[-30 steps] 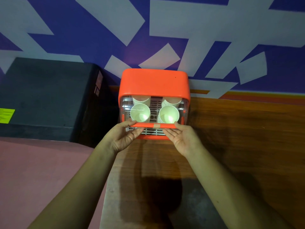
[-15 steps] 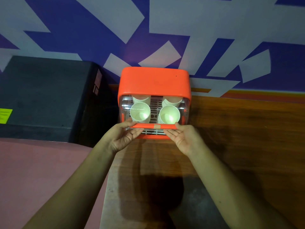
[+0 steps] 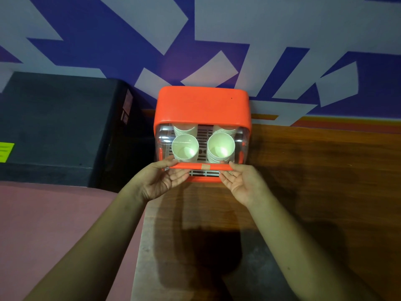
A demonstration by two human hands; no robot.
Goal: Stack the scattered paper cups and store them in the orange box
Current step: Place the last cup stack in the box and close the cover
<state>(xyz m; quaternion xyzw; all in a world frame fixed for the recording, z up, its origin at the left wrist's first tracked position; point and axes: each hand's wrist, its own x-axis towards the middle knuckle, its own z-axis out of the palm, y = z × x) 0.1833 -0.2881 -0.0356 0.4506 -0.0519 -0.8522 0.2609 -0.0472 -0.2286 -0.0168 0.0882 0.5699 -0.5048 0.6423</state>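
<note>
Cups: paper cups (image 3: 185,147) stand stacked in the orange box (image 3: 202,105), two stacks in front and two behind, under its clear cover (image 3: 202,148).
Hands: the left hand (image 3: 161,180) and right hand (image 3: 240,184) are set apart; each pinches the cover's orange rim (image 3: 200,166), thumb above, fingers beneath.
Setting: a wooden worktop (image 3: 314,170), with a black cabinet (image 3: 54,127) alongside.
Risk: an uneven pull could skew and jam the cover, and a hard shove might jolt the box and topple the stacks.

Stacked paper cups (image 3: 185,147) (white) inside orange box (image 3: 202,105)
</note>
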